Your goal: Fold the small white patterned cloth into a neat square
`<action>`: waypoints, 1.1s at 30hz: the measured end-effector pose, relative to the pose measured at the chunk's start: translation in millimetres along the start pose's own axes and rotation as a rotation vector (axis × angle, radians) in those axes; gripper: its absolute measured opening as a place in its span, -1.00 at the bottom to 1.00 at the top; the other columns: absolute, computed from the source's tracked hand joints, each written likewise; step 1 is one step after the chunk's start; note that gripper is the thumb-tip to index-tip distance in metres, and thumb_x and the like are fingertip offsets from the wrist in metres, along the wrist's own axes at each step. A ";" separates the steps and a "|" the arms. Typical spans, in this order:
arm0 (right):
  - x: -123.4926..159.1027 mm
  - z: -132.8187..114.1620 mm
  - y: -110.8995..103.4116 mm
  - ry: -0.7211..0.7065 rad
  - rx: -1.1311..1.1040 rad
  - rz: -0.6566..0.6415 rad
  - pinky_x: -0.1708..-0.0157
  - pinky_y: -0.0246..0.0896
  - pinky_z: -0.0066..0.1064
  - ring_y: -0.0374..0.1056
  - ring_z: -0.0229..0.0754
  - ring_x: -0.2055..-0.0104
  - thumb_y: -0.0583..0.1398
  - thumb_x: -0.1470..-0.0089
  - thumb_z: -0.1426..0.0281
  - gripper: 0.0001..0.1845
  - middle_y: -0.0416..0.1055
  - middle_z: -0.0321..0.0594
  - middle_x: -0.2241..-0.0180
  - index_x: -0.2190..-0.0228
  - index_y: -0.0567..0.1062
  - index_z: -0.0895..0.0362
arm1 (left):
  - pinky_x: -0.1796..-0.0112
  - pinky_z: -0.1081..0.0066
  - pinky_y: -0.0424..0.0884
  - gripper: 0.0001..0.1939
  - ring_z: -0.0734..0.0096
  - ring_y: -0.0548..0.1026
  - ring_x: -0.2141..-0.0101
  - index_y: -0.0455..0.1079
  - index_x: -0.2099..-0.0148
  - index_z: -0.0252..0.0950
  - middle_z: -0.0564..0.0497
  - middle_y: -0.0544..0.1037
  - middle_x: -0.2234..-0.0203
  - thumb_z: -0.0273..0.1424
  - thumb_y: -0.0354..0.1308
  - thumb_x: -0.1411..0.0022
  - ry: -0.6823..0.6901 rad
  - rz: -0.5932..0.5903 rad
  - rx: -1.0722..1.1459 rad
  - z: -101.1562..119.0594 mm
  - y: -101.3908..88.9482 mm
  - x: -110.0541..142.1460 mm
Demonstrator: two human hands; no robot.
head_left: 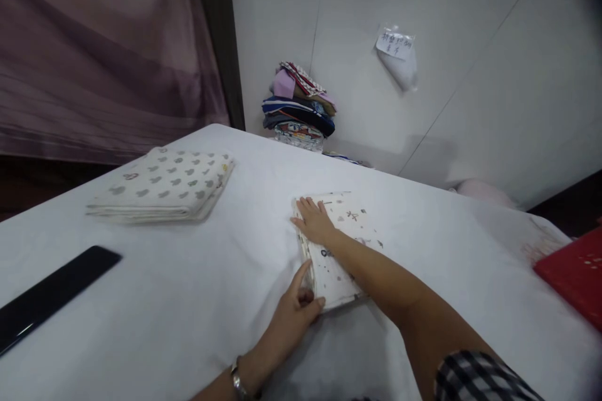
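A folded white cloth with small dark printed motifs lies on the white-covered table in front of me. My right hand rests flat on its upper left part, fingers spread, the forearm crossing over the print. At the near left corner is my left hand, with a metal bracelet at the wrist. Its thumb touches the corner and the index finger stretches along the left edge, with a gap between them. The other fingers curl beside the folded layers and are partly hidden.
Another folded cloth with grey motifs lies at the left. Nearer is a glossy black flat object. Beyond the table's far edge stands a stack of folded fabrics by the wall. A red item sits at the right.
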State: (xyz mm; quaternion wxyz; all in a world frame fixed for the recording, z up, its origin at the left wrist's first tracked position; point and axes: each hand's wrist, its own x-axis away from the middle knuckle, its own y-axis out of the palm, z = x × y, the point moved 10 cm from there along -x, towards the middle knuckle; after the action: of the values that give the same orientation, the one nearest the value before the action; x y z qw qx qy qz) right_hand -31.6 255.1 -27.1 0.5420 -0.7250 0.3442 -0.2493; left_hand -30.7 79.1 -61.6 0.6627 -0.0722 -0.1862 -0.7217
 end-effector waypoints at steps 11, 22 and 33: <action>12.5 38.8 -46.4 0.166 -0.112 0.027 -0.23 -0.45 -0.10 -0.37 -0.06 -0.33 -0.22 -0.23 0.09 -0.34 -0.23 -0.10 -0.30 -0.23 0.01 0.19 | 0.47 0.46 0.23 -0.21 0.50 0.29 0.56 -0.17 -0.34 -0.18 0.14 0.34 0.58 -0.27 0.07 -0.13 0.078 -0.017 -0.259 0.9 -2.0 -0.8; 60.6 119.4 -32.7 0.341 0.184 -0.003 -0.21 -0.43 -0.06 -0.36 -0.07 -0.32 -0.23 -0.22 0.08 -0.36 -0.24 -0.14 -0.30 -0.23 -0.01 0.13 | 0.43 0.43 0.29 -0.37 0.46 0.37 0.53 0.07 -0.27 -0.21 0.11 0.40 0.52 -0.19 -0.01 -0.16 0.081 -0.068 -0.426 11.7 2.2 1.9; 95.6 128.3 -40.3 0.391 -0.064 0.036 -0.22 -0.35 -0.03 -0.35 -0.03 -0.32 -0.08 -0.17 0.08 -0.34 -0.22 -0.13 -0.30 -0.21 0.06 0.12 | 0.45 0.45 0.32 -0.43 0.48 0.40 0.57 0.14 -0.19 -0.24 0.10 0.42 0.50 -0.19 0.01 -0.14 0.094 -0.052 -0.440 10.5 -0.1 -4.1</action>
State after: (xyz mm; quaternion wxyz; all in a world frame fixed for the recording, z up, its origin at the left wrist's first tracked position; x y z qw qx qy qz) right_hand 132.9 267.5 -26.6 0.4458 -0.6734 0.4636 -0.3647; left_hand -31.8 86.7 -53.4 0.6201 -0.1765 0.0051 -0.7644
